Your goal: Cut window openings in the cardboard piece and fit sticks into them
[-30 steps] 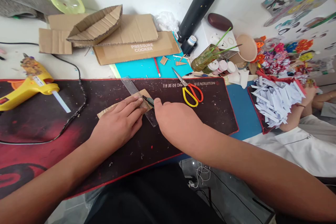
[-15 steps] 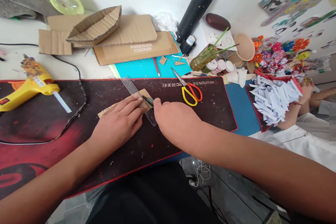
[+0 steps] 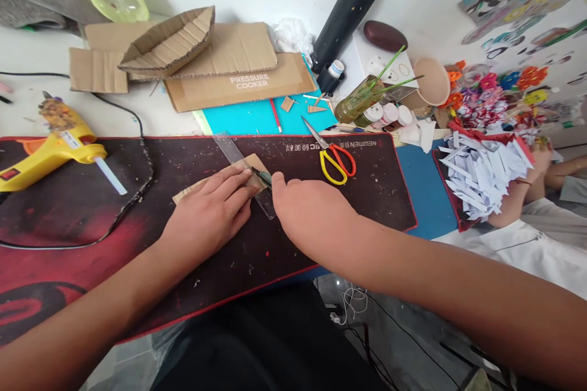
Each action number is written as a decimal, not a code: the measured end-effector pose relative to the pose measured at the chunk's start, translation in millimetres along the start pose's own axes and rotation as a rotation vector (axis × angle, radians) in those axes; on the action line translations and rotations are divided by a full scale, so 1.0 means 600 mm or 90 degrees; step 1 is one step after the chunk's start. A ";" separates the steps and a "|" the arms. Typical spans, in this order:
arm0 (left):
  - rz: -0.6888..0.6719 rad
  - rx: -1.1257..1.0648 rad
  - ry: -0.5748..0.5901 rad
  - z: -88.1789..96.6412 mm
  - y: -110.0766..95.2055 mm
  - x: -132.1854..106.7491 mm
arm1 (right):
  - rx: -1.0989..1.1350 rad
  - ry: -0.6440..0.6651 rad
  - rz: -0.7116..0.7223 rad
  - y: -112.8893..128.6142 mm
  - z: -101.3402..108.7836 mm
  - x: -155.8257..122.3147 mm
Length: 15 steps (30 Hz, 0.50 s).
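Observation:
My left hand (image 3: 211, 204) lies flat on a small piece of cardboard (image 3: 258, 164), its fingertips pressing down a clear ruler (image 3: 225, 146) that crosses the cardboard at a slant. My right hand (image 3: 308, 206) is closed around a utility knife (image 3: 261, 176). The knife's blade end touches the cardboard by the ruler's edge, close to my left fingertips; most of its handle is hidden in my fist. Beneath them is a dark desk mat (image 3: 293, 244) with a red border. Scissors (image 3: 332, 156) with a yellow and a red handle lie beyond my right hand.
A yellow glue gun (image 3: 55, 156) with a black cord lies at left. Behind the mat are cardboard sheets (image 3: 247, 49), a boat-shaped cardboard piece (image 3: 169, 43), a red pencil (image 3: 276, 116) and a black thermos (image 3: 346, 15). At right, a person sits near a pile of paper strips (image 3: 486, 174).
The whole view has shifted slightly, so things sit a little further right. Both hands keep their hold, and the knife is at about the same spot along the ruler.

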<state>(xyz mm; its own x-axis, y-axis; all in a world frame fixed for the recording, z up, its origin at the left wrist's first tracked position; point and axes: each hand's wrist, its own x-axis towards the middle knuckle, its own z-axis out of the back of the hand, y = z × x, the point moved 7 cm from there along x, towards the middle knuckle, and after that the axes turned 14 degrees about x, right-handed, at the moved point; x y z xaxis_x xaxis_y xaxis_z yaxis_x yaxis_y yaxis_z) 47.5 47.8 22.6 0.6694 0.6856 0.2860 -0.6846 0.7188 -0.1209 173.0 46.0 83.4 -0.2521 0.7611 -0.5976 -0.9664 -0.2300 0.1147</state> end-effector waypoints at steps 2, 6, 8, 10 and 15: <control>-0.001 -0.002 0.000 0.000 0.000 -0.001 | -0.001 0.007 0.000 0.000 -0.001 -0.001; 0.005 -0.006 0.006 -0.003 0.002 -0.004 | -0.005 0.028 -0.011 -0.002 -0.005 -0.009; 0.006 -0.012 0.011 -0.006 0.002 -0.005 | -0.006 0.032 -0.019 -0.005 -0.007 -0.015; 0.005 -0.012 0.011 -0.007 0.003 -0.004 | -0.007 0.035 -0.022 -0.007 -0.008 -0.020; -0.004 0.004 -0.008 -0.003 0.002 -0.002 | 0.008 0.057 -0.035 -0.011 -0.007 -0.022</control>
<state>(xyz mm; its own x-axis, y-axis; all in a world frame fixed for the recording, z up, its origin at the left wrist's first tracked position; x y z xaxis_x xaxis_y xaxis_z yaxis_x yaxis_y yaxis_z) 46.6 48.0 20.3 0.6698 0.6797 0.2990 -0.6821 0.7223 -0.1138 182.7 34.9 87.4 -0.1943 0.7148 -0.6718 -0.9792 -0.1818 0.0898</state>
